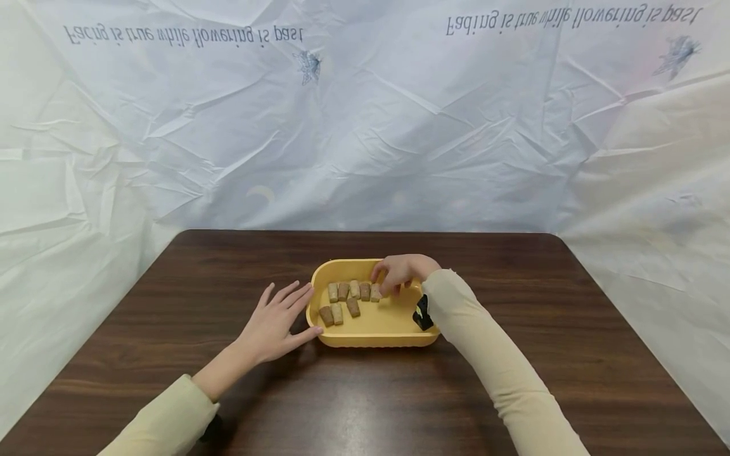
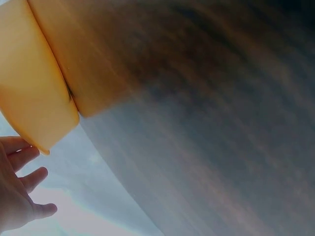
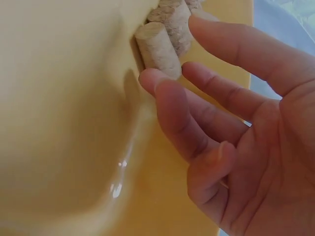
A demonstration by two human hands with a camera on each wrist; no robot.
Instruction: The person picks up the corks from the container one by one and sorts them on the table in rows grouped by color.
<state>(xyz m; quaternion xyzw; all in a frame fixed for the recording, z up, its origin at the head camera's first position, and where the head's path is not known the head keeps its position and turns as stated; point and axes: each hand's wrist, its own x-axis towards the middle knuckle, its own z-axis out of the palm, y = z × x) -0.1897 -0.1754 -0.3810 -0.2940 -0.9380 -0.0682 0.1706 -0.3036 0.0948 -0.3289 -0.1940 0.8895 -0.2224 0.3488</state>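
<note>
A yellow plastic basin (image 1: 379,340) stands on the table, with several small corks inside, some pale and some brown. Five fingers spread wide, my left hand (image 1: 279,326) touches the basin's left rim. My right hand (image 1: 397,272) reaches over the back rim into the basin, beside the right end of the back row of corks. In the right wrist view its loosely bent fingers (image 3: 172,108) are at the end cork (image 3: 157,49); thumb and fingertips stand apart, and one fingertip overlaps that cork's lower end. Nearer me, a pale cork (image 1: 337,313) lies beside a brown cork (image 1: 326,316), and another brown cork (image 1: 353,308) lies apart.
The dark wood-grain table (image 1: 228,266) extends on all sides of the basin. White fabric (image 1: 365,158) with printed lettering hangs behind it. A black device (image 1: 422,313) sits at my right wrist, over the basin's right end.
</note>
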